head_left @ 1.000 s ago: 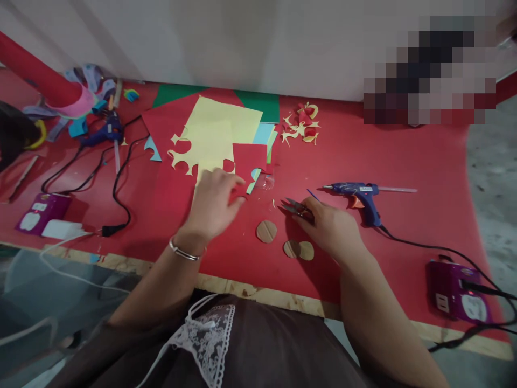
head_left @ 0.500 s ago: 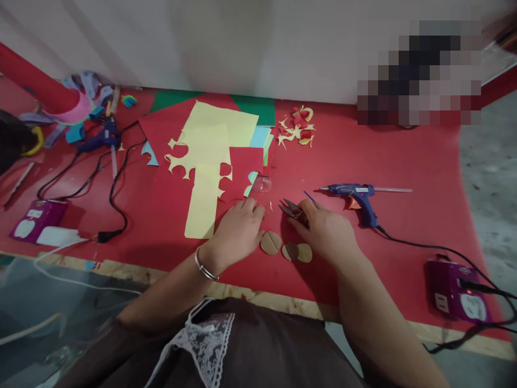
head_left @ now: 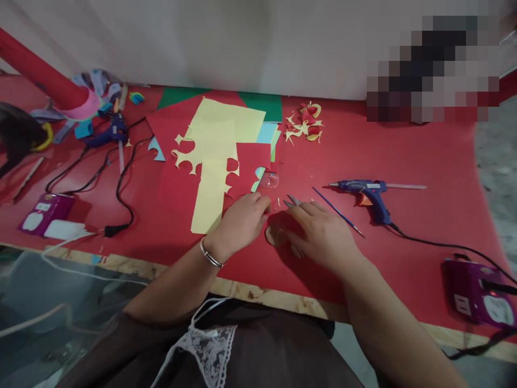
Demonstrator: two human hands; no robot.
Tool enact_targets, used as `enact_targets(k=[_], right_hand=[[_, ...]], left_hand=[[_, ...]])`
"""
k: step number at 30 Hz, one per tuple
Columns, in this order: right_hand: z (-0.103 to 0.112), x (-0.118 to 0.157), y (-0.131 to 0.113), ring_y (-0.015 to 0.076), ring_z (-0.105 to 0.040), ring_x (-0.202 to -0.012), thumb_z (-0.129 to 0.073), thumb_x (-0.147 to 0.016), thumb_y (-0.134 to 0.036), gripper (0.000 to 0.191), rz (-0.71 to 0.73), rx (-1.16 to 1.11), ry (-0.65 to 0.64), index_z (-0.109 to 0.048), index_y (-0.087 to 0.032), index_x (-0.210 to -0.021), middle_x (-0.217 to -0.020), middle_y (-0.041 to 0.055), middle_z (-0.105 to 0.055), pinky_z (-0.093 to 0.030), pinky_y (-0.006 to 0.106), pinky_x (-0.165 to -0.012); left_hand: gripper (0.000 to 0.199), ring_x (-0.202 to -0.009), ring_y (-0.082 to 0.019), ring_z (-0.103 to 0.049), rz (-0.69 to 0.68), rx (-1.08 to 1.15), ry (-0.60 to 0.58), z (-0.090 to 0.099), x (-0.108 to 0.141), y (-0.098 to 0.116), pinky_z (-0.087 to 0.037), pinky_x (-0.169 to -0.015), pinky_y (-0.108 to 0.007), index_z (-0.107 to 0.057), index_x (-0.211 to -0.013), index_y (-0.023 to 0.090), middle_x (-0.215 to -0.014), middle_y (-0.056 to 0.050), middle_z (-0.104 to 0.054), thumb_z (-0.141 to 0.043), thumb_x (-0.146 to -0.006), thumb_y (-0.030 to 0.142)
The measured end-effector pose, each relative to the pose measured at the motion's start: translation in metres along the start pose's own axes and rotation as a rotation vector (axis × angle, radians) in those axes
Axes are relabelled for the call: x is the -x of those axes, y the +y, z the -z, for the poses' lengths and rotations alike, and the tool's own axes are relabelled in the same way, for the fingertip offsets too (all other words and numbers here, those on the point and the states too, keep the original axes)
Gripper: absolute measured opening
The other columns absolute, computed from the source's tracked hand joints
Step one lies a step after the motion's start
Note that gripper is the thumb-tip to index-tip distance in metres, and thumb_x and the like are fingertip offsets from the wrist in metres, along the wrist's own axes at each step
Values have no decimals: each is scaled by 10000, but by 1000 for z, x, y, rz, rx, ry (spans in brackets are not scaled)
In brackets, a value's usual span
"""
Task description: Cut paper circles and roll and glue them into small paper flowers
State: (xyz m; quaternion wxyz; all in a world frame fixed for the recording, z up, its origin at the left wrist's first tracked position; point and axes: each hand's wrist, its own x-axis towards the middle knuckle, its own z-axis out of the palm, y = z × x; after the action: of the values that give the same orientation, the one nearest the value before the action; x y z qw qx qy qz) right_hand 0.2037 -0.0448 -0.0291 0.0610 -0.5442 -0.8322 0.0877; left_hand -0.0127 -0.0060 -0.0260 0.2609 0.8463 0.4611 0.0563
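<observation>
My right hand (head_left: 323, 231) reaches down over small round cardboard discs, fingers apart and slightly blurred. Its fingertips are at a brown cardboard disc (head_left: 271, 235); another disc (head_left: 297, 251) shows only partly beneath the hand. Scissors (head_left: 293, 201) lie on the table, blades pointing left, their handles hidden behind the right hand. My left hand (head_left: 244, 218) rests on the red tabletop left of the discs, fingers loosely bent, thumb apart, with nothing visible in it. A thin blue stick (head_left: 338, 212), perhaps a brush, lies right of my right hand.
Yellow paper (head_left: 220, 129) with round cut-outs lies over red and green sheets. Paper scraps (head_left: 307, 123) are piled behind. A blue glue gun (head_left: 369, 193) lies right, its cord near a purple power box (head_left: 480, 293). Another glue gun (head_left: 111, 132) and purple box (head_left: 46, 213) are left.
My right hand has let go of the scissors and shifted over the discs, covering more of them. The blue stick now shows in full. The view has shifted slightly.
</observation>
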Motion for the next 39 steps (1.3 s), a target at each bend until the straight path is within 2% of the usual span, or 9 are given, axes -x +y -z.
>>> enact_targets(k=[3, 7, 13, 16, 18, 21, 24, 31, 39], right_hand=[[-7, 0, -2, 293, -678, -1001, -736, -961, -304, 128, 107, -66, -43, -699, -197, -1020, -1023, 107, -736, -441, 361, -787], [-8, -1, 1, 291, -664, -979, -751, -930, -253, 130, 97, -111, -87, -689, -195, -1029, -1017, 97, -720, -445, 364, -793], [-5, 0, 9, 275, -651, -875, -720, -935, -262, 107, 94, -110, -93, -634, -200, -918, -948, 96, -706, -448, 378, -773], [-7, 0, 11, 290, -657, -865, -695, -964, -310, 141, 120, -90, -29, -624, -208, -897, -909, 98, -702, -464, 392, -770], [-9, 0, 11, 297, -668, -884, -682, -976, -305, 113, 141, -90, 60, -652, -196, -980, -954, 113, -719, -484, 404, -787], [-8, -1, 10, 297, -691, -964, -653, -1008, -278, 204, 192, -110, 251, -665, -185, -1189, -1080, 132, -741, -513, 410, -840], [-4, 0, 8, 280, -695, -989, -622, -1042, -253, 196, 269, -85, 402, -684, -192, -1218, -1113, 134, -744, -518, 401, -853], [-6, -2, 10, 238, -701, -910, -615, -1046, -183, 130, 357, -143, 465, -743, -200, -1029, -1022, 109, -755, -521, 380, -801], [-10, -7, 10, 223, -699, -904, -677, -1003, -228, 52, 154, -494, 475, -728, -230, -991, -987, 85, -713, -564, 367, -774]], left_hand=[[132, -1051, -268, -655, 1, -1, 25, -1, -1, -2, -547, -900, -413, -602, -1038, 172, -1104, -111, -657, -492, -1035, 99], [124, -1126, -295, -635, -14, -35, -11, -1, 4, 1, -545, -972, -445, -618, -1128, 139, -1192, -144, -637, -606, -1004, 130], [122, -1042, -266, -634, -54, 74, 3, -2, 5, -6, -530, -924, -428, -621, -963, 172, -1072, -100, -667, -547, -996, 82], [92, -921, -203, -662, 25, 388, 130, -6, 0, -15, -535, -808, -356, -614, -1036, 208, -1014, -48, -695, -615, -976, 139], [262, -857, -170, -659, 66, 633, 196, -8, -5, -20, -534, -740, -312, -602, -1166, 229, -999, -28, -682, -707, -929, 188], [500, -821, -145, -657, 70, 977, 164, -12, -10, -21, -538, -725, -275, -558, -1296, 233, -938, -2, -656, -799, -858, 215], [520, -782, -122, -648, 72, 1213, 114, -13, -13, -18, -529, -742, -258, -566, -1276, 217, -869, 21, -653, -843, -836, 245], [433, -766, -122, -667, 129, 1268, 106, -14, -11, -6, -520, -778, -272, -679, -1286, 187, -806, 11, -727, -825, -895, 300], [262, -943, -174, -762, 97, 1354, 203, -21, -12, -1, -601, -890, -323, -815, -1080, 176, -1070, -83, -829, -823, -876, 341]])
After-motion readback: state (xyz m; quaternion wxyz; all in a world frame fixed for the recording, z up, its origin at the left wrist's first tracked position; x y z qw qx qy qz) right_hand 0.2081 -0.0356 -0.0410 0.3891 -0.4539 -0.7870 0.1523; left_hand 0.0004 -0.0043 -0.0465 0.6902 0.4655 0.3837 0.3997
